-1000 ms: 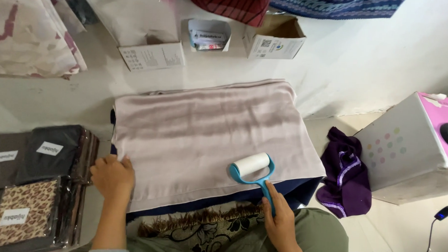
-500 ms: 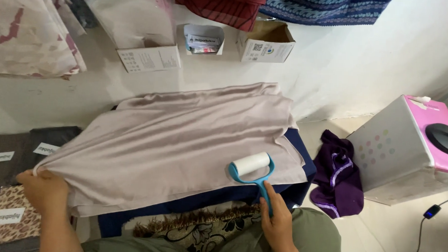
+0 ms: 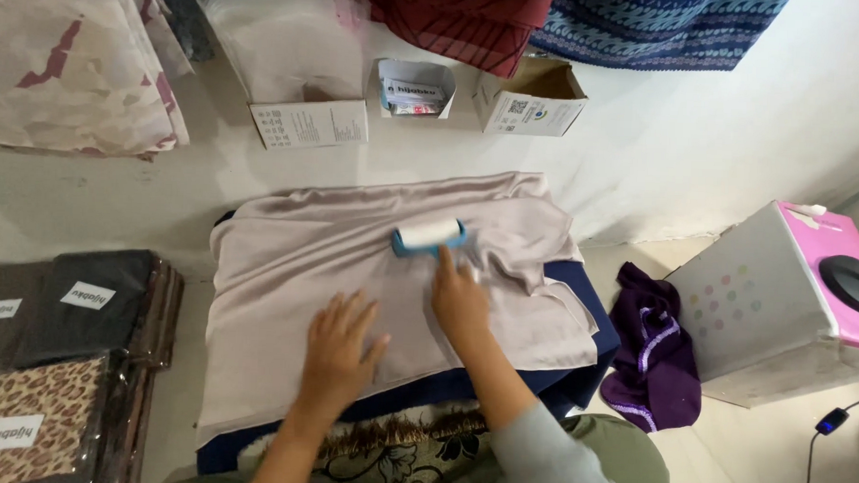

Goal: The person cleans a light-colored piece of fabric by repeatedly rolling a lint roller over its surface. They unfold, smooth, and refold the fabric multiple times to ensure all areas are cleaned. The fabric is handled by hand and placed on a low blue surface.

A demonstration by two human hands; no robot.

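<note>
A pale grey-mauve cloth [image 3: 286, 256] lies spread over a dark blue padded board [image 3: 589, 314], rumpled at its right side. My right hand [image 3: 461, 300] grips the handle of a lint roller [image 3: 430, 237] with a white roll and blue frame, pressed on the cloth near its far middle. My left hand [image 3: 340, 343] rests flat on the cloth, fingers spread, just left of the right hand.
Small cardboard boxes [image 3: 530, 97] stand against the far wall under hanging fabrics [image 3: 646, 25]. Packaged folded cloths [image 3: 65, 314] are stacked at the left. A purple garment [image 3: 654, 345] lies on the floor by a white and pink box [image 3: 789, 292] at the right.
The cloth was pulled and shifted leftward, then re-laid. My left hand moved from the cloth's left edge to its middle. My right hand pushed the roller from the near edge toward the far side.
</note>
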